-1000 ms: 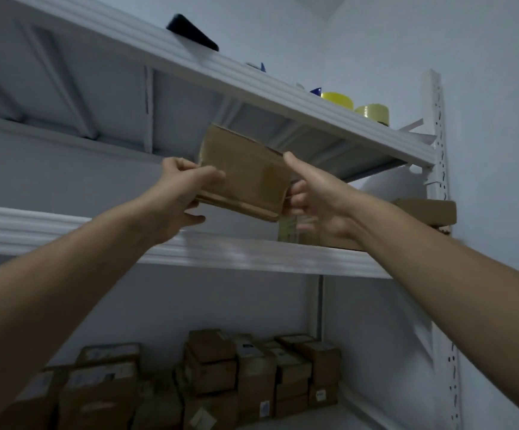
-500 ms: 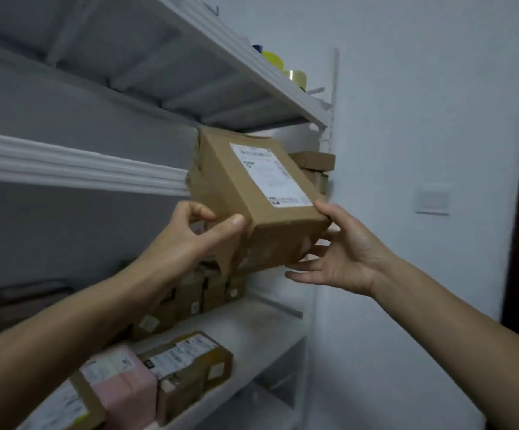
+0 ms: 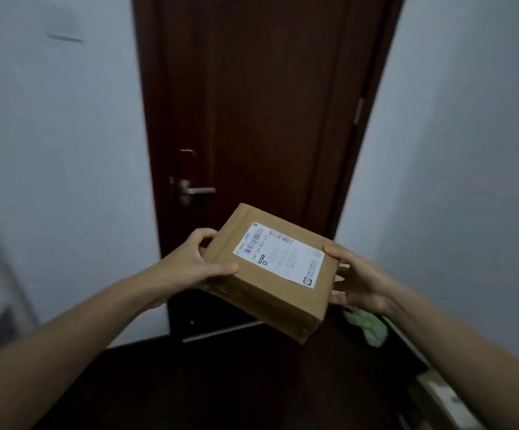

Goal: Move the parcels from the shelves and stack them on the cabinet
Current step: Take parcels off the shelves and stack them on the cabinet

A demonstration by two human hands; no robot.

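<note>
A brown cardboard parcel with a white shipping label on top is held in mid-air in front of me, tilted with its near right corner low. My left hand grips its left edge, thumb on top and fingers curled behind. My right hand holds its right side, thumb on the top edge and fingers underneath. The shelves and the cabinet are out of view.
A dark wooden door with a metal lever handle stands straight ahead between pale walls. A green bag lies on the dark floor at the right. A light box edge shows at the bottom right.
The view has swung right, away from the shelves, to face the door. The parcel came down and out with both hands still holding it, its label now facing up.
</note>
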